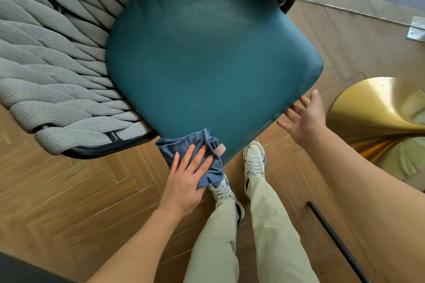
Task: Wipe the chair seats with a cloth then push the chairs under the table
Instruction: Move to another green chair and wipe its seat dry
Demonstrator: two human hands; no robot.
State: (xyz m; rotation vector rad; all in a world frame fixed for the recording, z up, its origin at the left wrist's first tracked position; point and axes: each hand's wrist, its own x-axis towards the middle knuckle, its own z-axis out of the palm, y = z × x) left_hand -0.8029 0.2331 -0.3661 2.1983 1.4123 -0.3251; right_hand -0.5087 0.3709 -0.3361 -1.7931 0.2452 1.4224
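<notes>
A: Where's the crumpled blue microfibre cloth sitting rn?

B: At the near front corner of the padded teal leather chair seat, half hanging off the edge. The left hand is lying flat on it, fingers spread, pressing it down w/ the palm rather than pinching, prob so more cloth is rubbing the leather.

A: And the right hand?

B: It's hovering open, fingers splayed, holding nothing, just beside the seat's front edge. Fingertips are near it; can't tell if they're touching. Looks like it's getting ready to brace the chair so it isn't sliding on the herringbone wood floor.

A: Why's the person standing so close?

B: Both sneakers are planted right at the corner, so they're leaning over the seat. The grey woven rope backrest is wrapping the far side, and the shiny gold flared table base is to the right, so the chair is pulled out.
</notes>
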